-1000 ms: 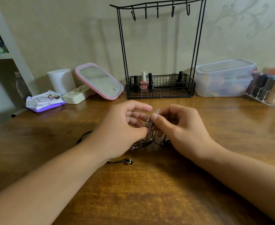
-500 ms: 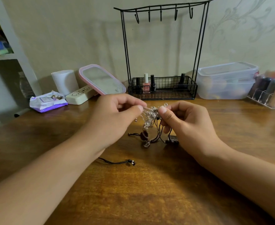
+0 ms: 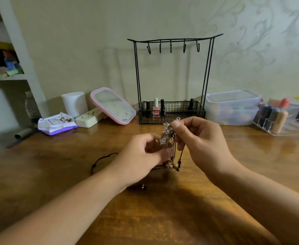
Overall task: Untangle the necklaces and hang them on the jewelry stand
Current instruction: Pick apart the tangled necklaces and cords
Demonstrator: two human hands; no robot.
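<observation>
The right hand (image 3: 200, 140) pinches the top of a tangled clump of silver chain and dark cord necklaces (image 3: 167, 137) between thumb and forefinger, lifted above the brown wooden table (image 3: 163, 209). The left hand (image 3: 141, 160) curls its fingers at the clump's lower part; whether they grip it I cannot tell. Behind stands the black wire jewelry stand (image 3: 173, 76), its hooks bare.

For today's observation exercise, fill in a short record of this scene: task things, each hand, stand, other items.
necklaces: tangled silver chain and dark cords, lifted off the table
right hand: pinches the chain's top
left hand: fingers curled at the tangle's lower part
stand: hooks bare, polish bottles in its basket
other: pink mirror, plastic box
</observation>
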